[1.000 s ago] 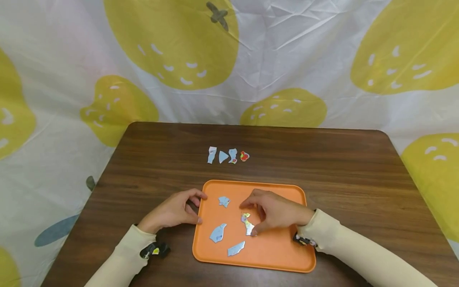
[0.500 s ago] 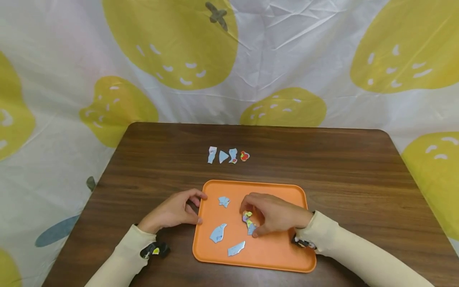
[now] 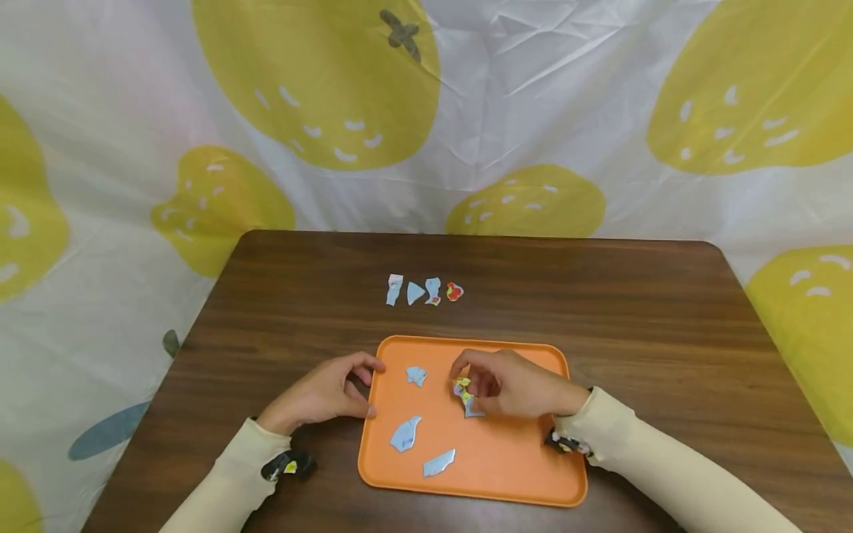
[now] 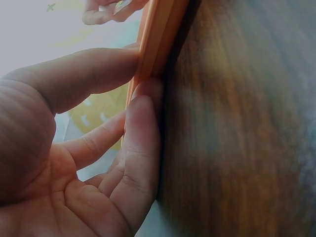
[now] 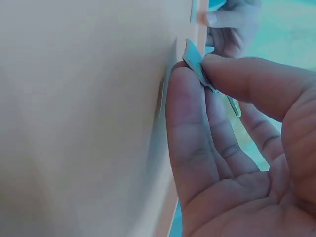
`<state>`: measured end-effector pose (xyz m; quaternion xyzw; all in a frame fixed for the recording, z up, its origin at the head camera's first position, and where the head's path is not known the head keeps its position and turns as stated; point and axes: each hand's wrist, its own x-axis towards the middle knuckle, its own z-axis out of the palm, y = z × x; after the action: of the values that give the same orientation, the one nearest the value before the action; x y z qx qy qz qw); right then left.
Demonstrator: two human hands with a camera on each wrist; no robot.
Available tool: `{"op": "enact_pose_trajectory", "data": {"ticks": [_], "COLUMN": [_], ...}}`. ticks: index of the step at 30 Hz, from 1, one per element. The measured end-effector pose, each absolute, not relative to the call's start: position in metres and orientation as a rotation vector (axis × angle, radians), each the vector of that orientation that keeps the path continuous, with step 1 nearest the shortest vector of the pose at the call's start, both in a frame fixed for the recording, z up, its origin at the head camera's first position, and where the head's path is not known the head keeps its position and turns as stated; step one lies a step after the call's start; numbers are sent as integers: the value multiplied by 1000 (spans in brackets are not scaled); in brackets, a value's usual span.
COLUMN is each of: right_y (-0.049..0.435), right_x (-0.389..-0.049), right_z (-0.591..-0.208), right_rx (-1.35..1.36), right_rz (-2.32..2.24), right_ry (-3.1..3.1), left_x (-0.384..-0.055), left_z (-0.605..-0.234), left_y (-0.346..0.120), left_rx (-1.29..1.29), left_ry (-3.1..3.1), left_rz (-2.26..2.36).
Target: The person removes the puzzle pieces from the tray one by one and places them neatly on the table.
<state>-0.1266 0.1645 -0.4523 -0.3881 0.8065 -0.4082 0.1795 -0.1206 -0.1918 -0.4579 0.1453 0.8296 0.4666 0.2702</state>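
Note:
My right hand [image 3: 516, 381] pinches a small irregular flat piece [image 3: 464, 396], patterned yellow and pale blue, over the orange tray [image 3: 526, 474]. In the right wrist view the piece [image 5: 194, 60] is held between thumb and fingertips, its thin edge showing. My left hand [image 3: 326, 389] holds the tray's left rim; in the left wrist view the thumb and curled fingers [image 4: 140, 123] meet at this rim. On the tray lie three pale blue irregular pieces: one upper left [image 3: 416, 376], one below it [image 3: 404, 434] and one near the front [image 3: 439, 463].
Behind the tray, on the brown wooden table [image 3: 640, 296], several small pieces stand in a row, among them a pale strip [image 3: 394, 289], a blue triangle [image 3: 415, 292] and a red-and-yellow piece [image 3: 455, 291]. A fruit-print curtain [image 3: 480, 111] hangs at the back.
My right hand has tilted the yellow-and-blue piece up and raised it, moving slightly away from me. The left hand stays at the tray's rim.

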Motion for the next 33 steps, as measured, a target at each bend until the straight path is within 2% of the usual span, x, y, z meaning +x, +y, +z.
{"op": "enact_pose_trajectory", "data": {"ticks": [11, 33], "right_y": [164, 179], "right_x": [-129, -161], "right_z": [-440, -403], "right_rx": [-931, -757], "right_rz": [-1299, -1542], "right_ry": [2288, 2347], "left_x": [-119, -123], "left_z": [-462, -466], "left_y": [-191, -191], "left_rx": [401, 427], "left_ry": [2228, 2259], "left_rz": [1271, 1269]}}
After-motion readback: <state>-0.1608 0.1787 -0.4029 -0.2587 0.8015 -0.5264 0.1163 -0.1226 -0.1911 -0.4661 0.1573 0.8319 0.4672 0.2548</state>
